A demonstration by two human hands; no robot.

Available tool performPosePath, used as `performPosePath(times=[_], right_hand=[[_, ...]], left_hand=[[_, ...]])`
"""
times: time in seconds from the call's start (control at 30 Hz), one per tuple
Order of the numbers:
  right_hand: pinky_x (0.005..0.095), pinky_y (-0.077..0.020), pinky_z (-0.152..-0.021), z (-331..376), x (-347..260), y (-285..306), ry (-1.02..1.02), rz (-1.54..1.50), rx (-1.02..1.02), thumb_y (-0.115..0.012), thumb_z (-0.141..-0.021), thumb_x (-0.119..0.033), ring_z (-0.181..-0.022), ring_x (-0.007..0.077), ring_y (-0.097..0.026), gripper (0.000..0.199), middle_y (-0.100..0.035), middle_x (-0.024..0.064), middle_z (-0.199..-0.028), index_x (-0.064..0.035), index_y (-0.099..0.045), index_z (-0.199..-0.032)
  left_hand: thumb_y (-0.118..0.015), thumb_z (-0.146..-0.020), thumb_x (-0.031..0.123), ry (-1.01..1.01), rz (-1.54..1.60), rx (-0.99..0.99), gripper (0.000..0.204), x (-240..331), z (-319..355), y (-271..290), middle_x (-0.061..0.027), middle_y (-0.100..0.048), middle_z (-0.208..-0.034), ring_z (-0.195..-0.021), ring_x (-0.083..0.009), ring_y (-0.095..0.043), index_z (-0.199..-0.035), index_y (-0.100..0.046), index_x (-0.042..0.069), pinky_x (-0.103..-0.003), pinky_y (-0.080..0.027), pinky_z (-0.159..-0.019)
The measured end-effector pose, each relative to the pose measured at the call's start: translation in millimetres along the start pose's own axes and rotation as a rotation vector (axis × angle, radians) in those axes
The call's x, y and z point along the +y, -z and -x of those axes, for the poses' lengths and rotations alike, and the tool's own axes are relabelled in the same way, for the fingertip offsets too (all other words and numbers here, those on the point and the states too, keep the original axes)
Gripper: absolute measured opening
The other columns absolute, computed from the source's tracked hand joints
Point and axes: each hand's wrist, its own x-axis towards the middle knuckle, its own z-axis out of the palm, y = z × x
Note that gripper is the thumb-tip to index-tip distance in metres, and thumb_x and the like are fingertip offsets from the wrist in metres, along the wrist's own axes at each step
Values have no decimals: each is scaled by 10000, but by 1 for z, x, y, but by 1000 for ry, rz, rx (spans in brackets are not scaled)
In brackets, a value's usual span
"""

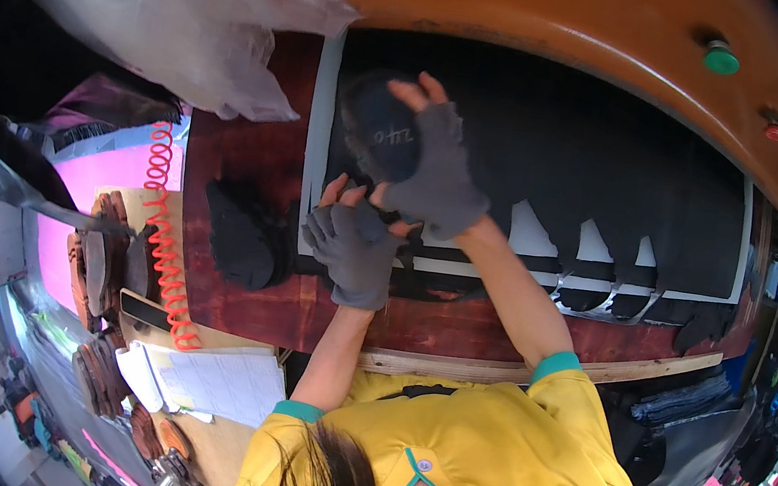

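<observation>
My right hand [441, 177], in a grey fingerless glove, spans a dark sole-shaped block [385, 136] with pale handwritten marks, fingers at its far edge and thumb at its near end. The block rests on or just above a black sheet [593, 161]; which one I cannot tell. Just nearer, my left hand [349, 248], gloved alike, has its fingers bent around something dark at the sheet's near-left corner. Dark on dark hides its outline. Left of that hand lies a pile of black sole-shaped pieces [244, 235].
A white board [531, 231] shows through gaps in the sheet's near edge. Beyond spans an orange machine beam [553, 15] with green [722, 58] and red [774, 130] buttons. At left are a red coiled hose [159, 254], an open notebook [217, 379] and hanging clear plastic [174, 13].
</observation>
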Motion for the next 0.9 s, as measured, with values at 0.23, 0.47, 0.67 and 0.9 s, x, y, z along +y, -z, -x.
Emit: performPosePath(times=[0.23,0.47,0.67,0.9], right_hand=[[345,-444,-1014,12,6,42,-349,-1177,122,-791,-496,-46,-1280,262,-476,1045,-454,140,-1396,-76,-407,-1467],[461,-380,-1093,44,6,58,-45,141,156,-823,-508,-95,-1371,389,-359,1077,-248,188,-1538,-115,-359,-1479],[526,-262,-1152,81,0,46,-108,617,179,-821,-684,-253,-1392,451,-320,958,-284,274,-1512,-53,-320,-1476],[536,-270,-1139,101,31,36,-4,634,224,-720,-837,-323,-1350,444,-393,821,-406,300,-1426,26,-311,-1458]], left_hand=[[-789,-795,272,42,2,-43,300,2,9,14,-50,-649,-1145,-1035,-278,-578,-1011,-631,134,-439,-355,-939],[-733,-819,195,-50,-26,-9,238,9,11,10,-36,-643,-1157,-1069,-260,-578,-1028,-632,140,-460,-337,-966],[-632,-848,169,-308,2,-213,301,29,22,0,-50,-600,-1282,-1223,-279,-527,-1146,-633,130,-509,-291,-1047],[-584,-870,181,-334,-28,-165,264,27,19,-22,-43,-615,-1272,-1225,-287,-526,-1118,-655,121,-488,-312,-1032]])
